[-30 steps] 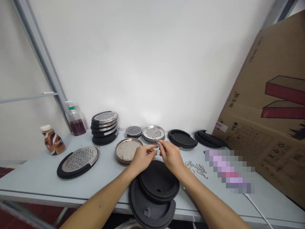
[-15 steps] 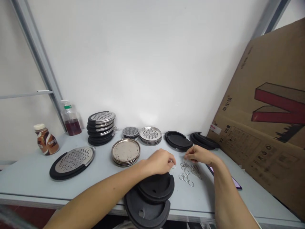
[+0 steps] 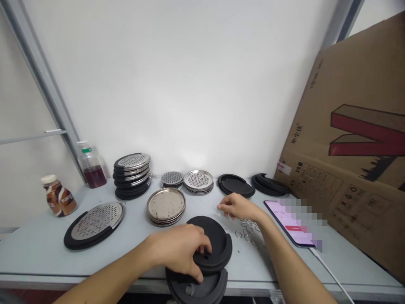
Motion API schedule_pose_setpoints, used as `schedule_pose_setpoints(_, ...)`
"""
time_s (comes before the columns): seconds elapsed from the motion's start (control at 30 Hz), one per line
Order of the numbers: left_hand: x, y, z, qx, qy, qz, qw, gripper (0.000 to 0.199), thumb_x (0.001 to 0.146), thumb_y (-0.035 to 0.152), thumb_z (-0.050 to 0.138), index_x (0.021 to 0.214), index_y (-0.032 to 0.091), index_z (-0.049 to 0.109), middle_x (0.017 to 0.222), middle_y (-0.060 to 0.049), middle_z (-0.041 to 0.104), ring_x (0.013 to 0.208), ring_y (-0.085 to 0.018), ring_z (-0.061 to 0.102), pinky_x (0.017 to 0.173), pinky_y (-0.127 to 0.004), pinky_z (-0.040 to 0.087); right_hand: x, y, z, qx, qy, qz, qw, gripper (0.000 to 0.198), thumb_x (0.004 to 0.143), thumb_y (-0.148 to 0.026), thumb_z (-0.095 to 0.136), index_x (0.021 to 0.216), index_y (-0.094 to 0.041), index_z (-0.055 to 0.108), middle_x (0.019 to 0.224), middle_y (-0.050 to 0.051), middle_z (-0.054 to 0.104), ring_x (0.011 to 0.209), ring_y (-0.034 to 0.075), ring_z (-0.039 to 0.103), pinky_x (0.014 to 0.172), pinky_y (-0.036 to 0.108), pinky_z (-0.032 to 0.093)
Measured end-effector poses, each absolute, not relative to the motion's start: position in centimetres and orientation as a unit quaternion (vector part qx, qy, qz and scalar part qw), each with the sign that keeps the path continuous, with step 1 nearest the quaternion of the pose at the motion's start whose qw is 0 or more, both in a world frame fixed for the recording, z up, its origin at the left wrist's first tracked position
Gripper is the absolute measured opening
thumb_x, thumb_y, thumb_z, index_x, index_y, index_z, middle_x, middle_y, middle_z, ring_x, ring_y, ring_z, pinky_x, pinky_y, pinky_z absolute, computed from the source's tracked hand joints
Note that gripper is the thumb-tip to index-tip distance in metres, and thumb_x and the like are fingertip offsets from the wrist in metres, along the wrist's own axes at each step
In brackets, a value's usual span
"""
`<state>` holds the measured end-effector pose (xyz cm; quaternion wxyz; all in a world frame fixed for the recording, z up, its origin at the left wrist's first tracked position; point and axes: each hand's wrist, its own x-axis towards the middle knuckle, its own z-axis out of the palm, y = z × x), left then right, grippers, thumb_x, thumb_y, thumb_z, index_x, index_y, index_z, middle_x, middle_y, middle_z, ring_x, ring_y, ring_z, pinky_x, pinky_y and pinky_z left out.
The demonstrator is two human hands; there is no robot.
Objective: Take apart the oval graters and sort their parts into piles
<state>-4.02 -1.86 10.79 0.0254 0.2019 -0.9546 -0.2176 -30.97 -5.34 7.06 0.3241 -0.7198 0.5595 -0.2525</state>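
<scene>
My left hand [image 3: 183, 247] is over the front stack of black round rubber-like covers, its thumb and curved fingers spread apart at the left side of the upper cover [image 3: 211, 238]. Beneath it, a lower black cover [image 3: 205, 289] with a small grey tab sticks out past the table edge. My right hand [image 3: 236, 206] hovers over the table beyond that stack, fingers loosely bent and a little apart, with nothing visible in them. Partly hidden by my right forearm lie several thin metal rings [image 3: 247, 237] and small chains [image 3: 248, 223].
Steel discs [image 3: 166, 204], perforated discs [image 3: 198, 180] and black covers [image 3: 236, 185] stand in stacks behind. At left are assembled grater-like discs [image 3: 131, 177], one lying alone [image 3: 96, 223], and two bottles [image 3: 58, 198]. A phone [image 3: 289, 223] and a big carton [image 3: 348, 169] are at right.
My left hand has moved from beside the rings back toward me, onto the black covers. My right hand has shifted left, away from the chains. The view has turned slightly, showing more of the phone.
</scene>
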Motion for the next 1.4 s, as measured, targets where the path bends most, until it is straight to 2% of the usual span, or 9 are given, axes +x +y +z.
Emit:
schedule_pose_setpoints(0.2, -3.6, -1.6, 11.7, 0.208, -0.956, -0.175, 0.108, 0.034, 0.079, 0.019, 0.069, 0.112, 0.027, 0.071, 0.102, -0.004, 0.07, 0.094, -0.023, 0.064, 0.084, -0.031, 0.046, -28.7, -5.4, 6.9, -0.694, 0.544, -0.311, 0.355, 0.042, 0.086, -0.053, 0.057, 0.087, -0.013, 0.072, 0.067, 0.002, 0.068, 0.045, 0.008, 0.051, 0.043, 0.019, 0.036)
schedule_pose_setpoints(0.43, -5.9, -3.9, 11.8, 0.169, -0.951, -0.085, 0.243, 0.033, 0.088, 0.013, 0.057, 0.117, 0.023, 0.069, 0.103, -0.009, 0.069, 0.097, -0.023, 0.063, 0.11, -0.045, 0.03, -30.4, -5.2, 8.2, -0.449, 0.462, -0.518, 0.563, 0.032, 0.08, -0.043, 0.07, 0.091, -0.013, 0.069, 0.076, 0.007, 0.071, 0.061, 0.015, 0.065, 0.053, 0.023, 0.053)
schedule_pose_setpoints(0.63, -6.4, -3.9, 12.2, 0.227, -0.896, -0.153, 0.35, 0.051, 0.088, 0.02, 0.06, 0.137, 0.03, 0.054, 0.14, -0.011, 0.051, 0.13, -0.029, 0.045, 0.11, -0.045, 0.033, -33.6, -7.2, 7.8, -0.236, 0.49, -0.694, 0.472, 0.017, 0.081, -0.016, 0.065, 0.069, -0.019, 0.053, 0.043, -0.005, 0.052, 0.033, 0.01, 0.049, 0.026, 0.016, 0.038)
schedule_pose_setpoints(0.8, -1.9, 0.5, 10.8, 0.234, -0.921, -0.249, 0.186, 0.053, 0.072, 0.044, 0.078, 0.123, 0.035, 0.063, 0.135, -0.005, 0.055, 0.124, -0.027, 0.051, 0.107, -0.039, 0.04, -34.6, -8.4, 6.7, -0.186, 0.467, -0.728, 0.466, 0.017, 0.088, -0.004, 0.051, 0.078, -0.018, 0.052, 0.062, 0.001, 0.065, 0.061, 0.013, 0.07, 0.057, 0.019, 0.062)
schedule_pose_setpoints(0.93, 1.0, 2.2, 5.7, 0.154, -0.964, -0.14, 0.163, 0.04, 0.08, 0.022, 0.071, 0.118, 0.031, 0.063, 0.127, -0.007, 0.061, 0.123, -0.026, 0.052, 0.115, -0.047, 0.029, -33.9, -8.9, 6.3, -0.184, 0.443, -0.715, 0.509, 0.016, 0.092, -0.003, 0.046, 0.086, -0.015, 0.054, 0.079, 0.007, 0.071, 0.083, 0.016, 0.073, 0.078, 0.024, 0.063)
schedule_pose_setpoints(1.07, 1.6, 2.3, 3.3, 0.119, -0.965, -0.089, 0.216, 0.027, 0.079, 0.007, 0.06, 0.102, 0.022, 0.063, 0.114, -0.005, 0.068, 0.109, -0.019, 0.061, 0.12, -0.043, 0.019, -33.3, -8.8, 6.4, -0.209, 0.442, -0.661, 0.568, 0.019, 0.096, -0.007, 0.039, 0.096, -0.008, 0.058, 0.093, 0.018, 0.073, 0.091, 0.02, 0.073, 0.08, 0.027, 0.062)
schedule_pose_setpoints(1.17, 1.6, 2.1, 5.2, 0.161, -0.936, -0.172, 0.262, 0.036, 0.067, 0.004, 0.063, 0.099, 0.02, 0.06, 0.108, -0.002, 0.07, 0.1, -0.018, 0.064, 0.116, -0.038, 0.029, -32.9, -8.7, 6.1, -0.217, 0.473, -0.626, 0.581, 0.022, 0.098, -0.011, 0.039, 0.097, -0.004, 0.059, 0.087, 0.021, 0.073, 0.081, 0.021, 0.074, 0.072, 0.028, 0.064)
schedule_pose_setpoints(1.27, 1.4, 1.1, 8.1, 0.286, -0.859, -0.255, 0.338, 0.026, 0.07, 0.01, 0.064, 0.094, 0.02, 0.061, 0.088, 0.0, 0.07, 0.08, -0.017, 0.065, 0.089, -0.032, 0.05, -32.8, -9.0, 5.4, -0.212, 0.52, -0.615, 0.554, 0.024, 0.099, -0.012, 0.038, 0.09, -0.007, 0.059, 0.072, 0.017, 0.072, 0.064, 0.018, 0.073, 0.059, 0.024, 0.062)
schedule_pose_setpoints(1.4, 0.3, -1.8, 10.5, 0.36, -0.714, -0.363, 0.478, 0.018, 0.078, 0.028, 0.068, 0.092, 0.018, 0.065, 0.081, -0.002, 0.067, 0.076, -0.019, 0.062, 0.069, -0.026, 0.05, -33.2, -9.6, 4.4, -0.225, 0.572, -0.622, 0.485, 0.029, 0.097, -0.019, 0.046, 0.069, -0.014, 0.055, 0.041, 0.0, 0.055, 0.029, 0.008, 0.049, 0.027, 0.014, 0.034)
